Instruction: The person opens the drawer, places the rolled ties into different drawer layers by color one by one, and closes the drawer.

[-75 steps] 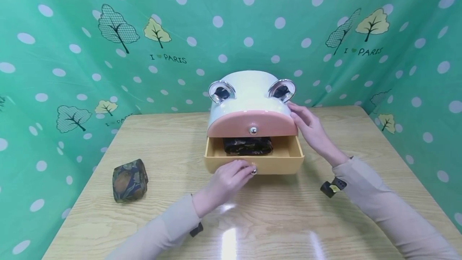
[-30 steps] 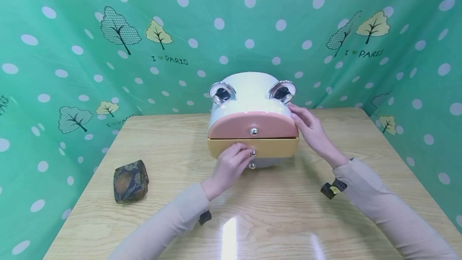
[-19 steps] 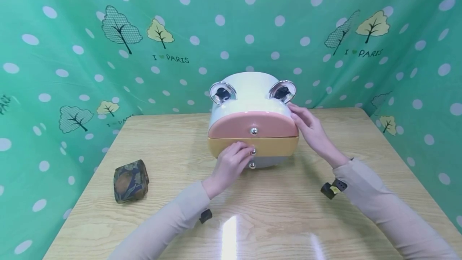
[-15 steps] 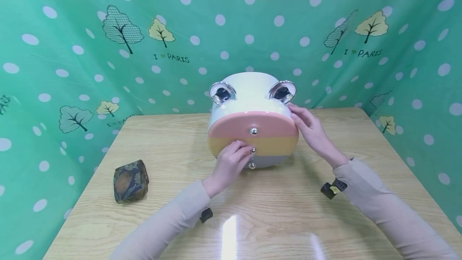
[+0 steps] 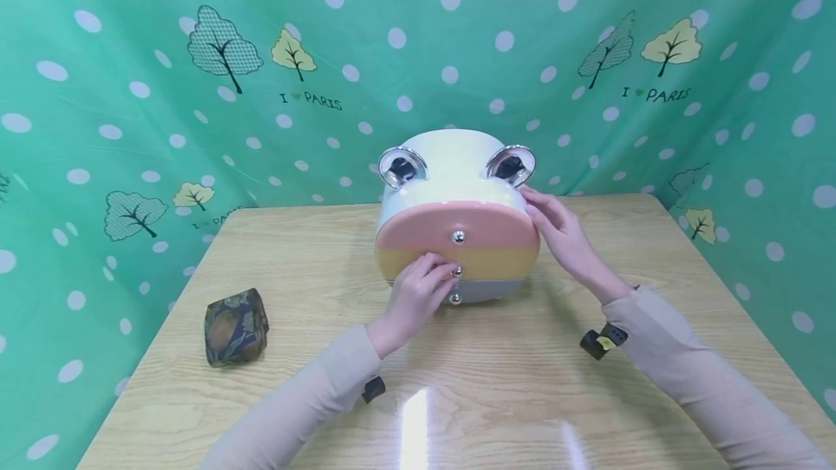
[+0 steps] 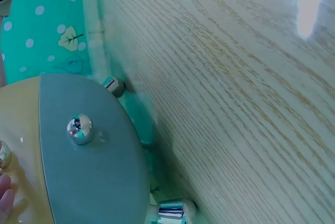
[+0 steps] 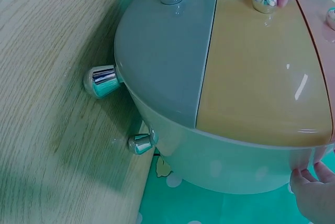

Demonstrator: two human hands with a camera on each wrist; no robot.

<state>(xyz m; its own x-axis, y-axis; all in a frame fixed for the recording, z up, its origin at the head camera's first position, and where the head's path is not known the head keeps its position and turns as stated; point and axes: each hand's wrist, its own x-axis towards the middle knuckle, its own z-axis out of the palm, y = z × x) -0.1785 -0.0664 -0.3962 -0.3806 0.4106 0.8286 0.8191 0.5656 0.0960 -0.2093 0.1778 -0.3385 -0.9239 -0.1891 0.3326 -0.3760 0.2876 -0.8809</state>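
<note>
A white frog-shaped drawer box (image 5: 453, 191) with round silver-rimmed eyes stands on the table. Its pink (image 5: 421, 227), yellow (image 5: 499, 265) and grey (image 5: 490, 290) drawers all sit flush, their insides hidden. My left hand (image 5: 414, 296) pinches the silver knob (image 7: 264, 0) of the yellow middle drawer between thumb and fingers. Against the box's right side, below the eye, my right hand (image 5: 564, 234) rests with its fingers extended. The right wrist view shows those fingertips (image 7: 309, 174) on the white wall.
A folded dark floral cloth pouch (image 5: 235, 328) lies on the wooden table (image 5: 313, 252) at the left. Short silver feet (image 7: 102, 81) hold the box up. A green dotted curtain (image 5: 339, 56) hangs behind and along both sides.
The yellow drawer, pulled out earlier with a dark folded floral bundle inside, has slid back in, pushed by my left hand. My right hand has stayed on the box's side.
</note>
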